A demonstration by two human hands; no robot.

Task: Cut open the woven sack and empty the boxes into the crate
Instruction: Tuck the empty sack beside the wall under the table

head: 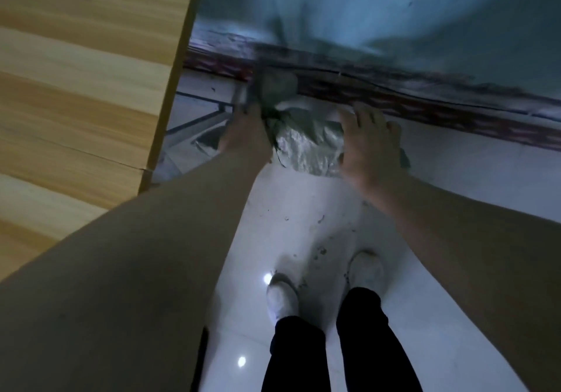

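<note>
A grey-green woven sack [306,145] sits on the white floor against the wall base, its top bunched and dark. My left hand [246,136] grips the sack's left side near the bunched top. Over on the sack's right side, my right hand [367,142] presses with fingers spread and curled over the edge. The frame is blurred. No boxes, crate or cutting tool can be made out.
A light wooden panel [85,81] stands close on my left. A blue-grey wall [394,12] with a dark red skirting strip [425,100] runs behind the sack. My two white shoes [324,282] stand on the glossy floor, with dark debris [321,249] scattered between them and the sack.
</note>
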